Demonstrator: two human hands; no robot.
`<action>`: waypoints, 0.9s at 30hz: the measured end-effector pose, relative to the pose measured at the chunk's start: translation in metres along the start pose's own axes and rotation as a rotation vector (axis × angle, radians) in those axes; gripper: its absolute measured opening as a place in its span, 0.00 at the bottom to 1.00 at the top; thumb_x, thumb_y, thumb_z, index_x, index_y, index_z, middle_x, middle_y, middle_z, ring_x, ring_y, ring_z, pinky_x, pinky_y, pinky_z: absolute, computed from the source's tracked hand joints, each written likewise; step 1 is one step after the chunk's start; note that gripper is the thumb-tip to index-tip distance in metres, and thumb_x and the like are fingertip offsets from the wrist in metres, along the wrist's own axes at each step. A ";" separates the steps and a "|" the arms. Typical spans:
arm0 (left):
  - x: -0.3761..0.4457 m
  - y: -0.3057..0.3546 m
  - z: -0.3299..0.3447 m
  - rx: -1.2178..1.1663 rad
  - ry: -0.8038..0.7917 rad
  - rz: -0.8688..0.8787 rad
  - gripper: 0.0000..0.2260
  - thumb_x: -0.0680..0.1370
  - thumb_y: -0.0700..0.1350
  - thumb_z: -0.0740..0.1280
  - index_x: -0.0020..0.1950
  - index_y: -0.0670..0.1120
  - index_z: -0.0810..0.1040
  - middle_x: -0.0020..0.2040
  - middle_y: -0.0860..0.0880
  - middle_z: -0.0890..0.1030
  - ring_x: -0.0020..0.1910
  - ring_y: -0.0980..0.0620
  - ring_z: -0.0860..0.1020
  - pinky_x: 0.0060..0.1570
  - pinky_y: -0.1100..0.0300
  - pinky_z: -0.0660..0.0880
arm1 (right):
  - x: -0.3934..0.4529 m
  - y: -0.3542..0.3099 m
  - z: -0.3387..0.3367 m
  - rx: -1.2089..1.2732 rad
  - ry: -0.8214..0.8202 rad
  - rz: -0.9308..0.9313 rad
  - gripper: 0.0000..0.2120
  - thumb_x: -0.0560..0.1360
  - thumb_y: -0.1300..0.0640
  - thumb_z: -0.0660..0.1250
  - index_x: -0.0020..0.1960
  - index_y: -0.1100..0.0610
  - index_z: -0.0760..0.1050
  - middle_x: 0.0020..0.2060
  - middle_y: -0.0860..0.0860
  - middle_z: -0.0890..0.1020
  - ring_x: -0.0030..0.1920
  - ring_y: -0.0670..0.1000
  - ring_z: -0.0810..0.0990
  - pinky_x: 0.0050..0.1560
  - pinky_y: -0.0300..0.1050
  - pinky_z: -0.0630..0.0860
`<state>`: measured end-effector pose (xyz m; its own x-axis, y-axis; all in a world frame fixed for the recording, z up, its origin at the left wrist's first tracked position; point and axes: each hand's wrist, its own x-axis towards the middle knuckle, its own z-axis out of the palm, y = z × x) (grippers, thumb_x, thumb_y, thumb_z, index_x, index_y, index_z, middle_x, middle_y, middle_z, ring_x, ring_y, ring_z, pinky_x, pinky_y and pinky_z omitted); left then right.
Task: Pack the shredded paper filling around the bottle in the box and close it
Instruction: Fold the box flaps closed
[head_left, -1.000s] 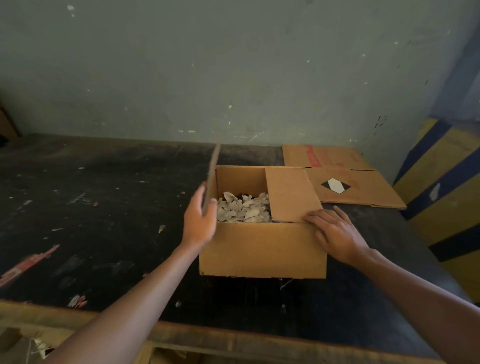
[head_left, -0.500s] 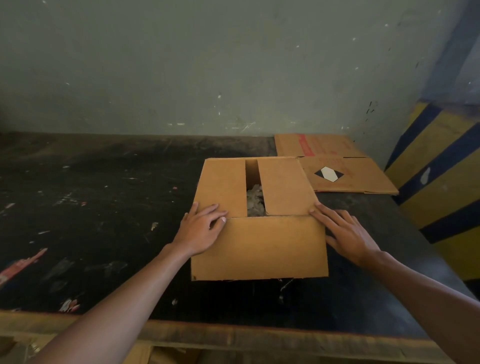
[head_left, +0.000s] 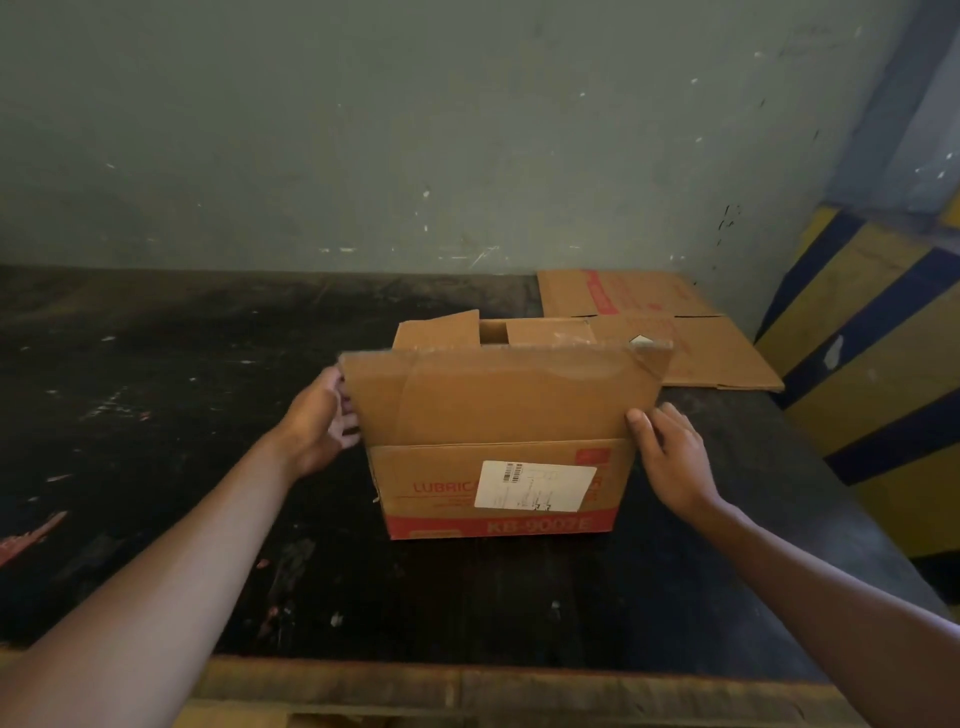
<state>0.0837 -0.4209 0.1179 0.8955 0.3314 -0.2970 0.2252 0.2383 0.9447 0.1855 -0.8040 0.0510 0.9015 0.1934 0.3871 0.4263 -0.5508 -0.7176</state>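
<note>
The cardboard box (head_left: 498, 488) stands in the middle of the dark table, with a white label and red print on its near side. Its front flap (head_left: 504, 400) stands raised towards me. Behind it the two side flaps (head_left: 545, 332) lie folded down with a narrow gap between them. My left hand (head_left: 322, 415) grips the front flap's left edge. My right hand (head_left: 670, 457) holds the flap's right edge with the thumb on its face. The shredded paper and the bottle are hidden inside.
A flattened cardboard sheet (head_left: 717, 358) lies on the table behind and right of the box. A yellow and blue striped barrier (head_left: 883, 374) rises at the right. The grey wall (head_left: 467, 156) closes the back. The table's wooden front edge (head_left: 467, 686) runs below.
The left side flap was folded down over the paper. Both hands then left the side flaps and lifted the front flap, which now stands up and shows the printed side below.
</note>
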 end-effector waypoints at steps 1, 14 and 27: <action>0.003 -0.002 -0.001 -0.012 0.036 -0.001 0.21 0.83 0.57 0.54 0.70 0.48 0.72 0.65 0.44 0.78 0.69 0.43 0.72 0.69 0.40 0.62 | 0.003 -0.003 0.004 0.041 0.025 0.038 0.19 0.79 0.42 0.57 0.37 0.53 0.69 0.39 0.50 0.74 0.40 0.50 0.74 0.40 0.44 0.69; 0.068 -0.014 0.056 0.880 0.244 0.209 0.22 0.80 0.53 0.63 0.74 0.54 0.67 0.77 0.46 0.62 0.73 0.42 0.64 0.70 0.39 0.61 | 0.063 -0.015 0.022 0.246 -0.114 0.559 0.17 0.77 0.49 0.69 0.62 0.51 0.68 0.54 0.53 0.76 0.48 0.52 0.79 0.42 0.49 0.78; 0.117 -0.019 0.064 1.412 0.268 0.047 0.33 0.75 0.73 0.49 0.76 0.59 0.52 0.78 0.42 0.50 0.72 0.33 0.60 0.67 0.33 0.59 | 0.203 0.006 0.062 0.259 -0.283 0.723 0.28 0.81 0.40 0.55 0.75 0.55 0.64 0.68 0.55 0.73 0.65 0.58 0.72 0.67 0.56 0.69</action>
<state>0.2085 -0.4457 0.0740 0.8507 0.5096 -0.1289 0.5251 -0.8129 0.2518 0.3755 -0.7176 0.0898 0.9302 0.0792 -0.3585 -0.2951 -0.4198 -0.8583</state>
